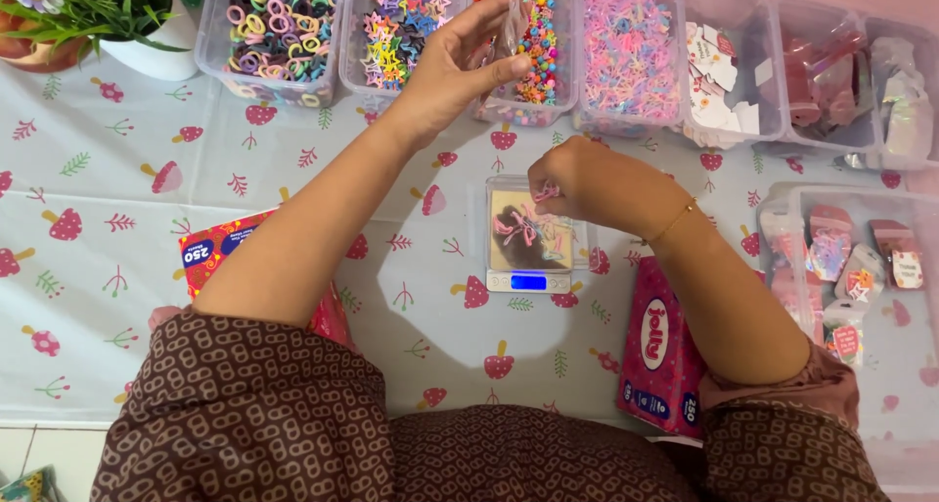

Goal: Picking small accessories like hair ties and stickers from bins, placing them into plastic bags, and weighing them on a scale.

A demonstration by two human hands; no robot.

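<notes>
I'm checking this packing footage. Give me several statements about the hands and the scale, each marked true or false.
1. The left hand holds a small clear plastic bag up above the bins. True.
2. The right hand rests flat on the tablecloth. False: it pinches small pink hair ties above the scale.
3. The digital scale carries small hair ties on its platform. True.
4. The scale's display is dark. False: it glows blue.

The single head camera looked steeply down from close above the bench [127, 228], facing forward toward the row of bins [626, 121] at its far edge.
</notes>
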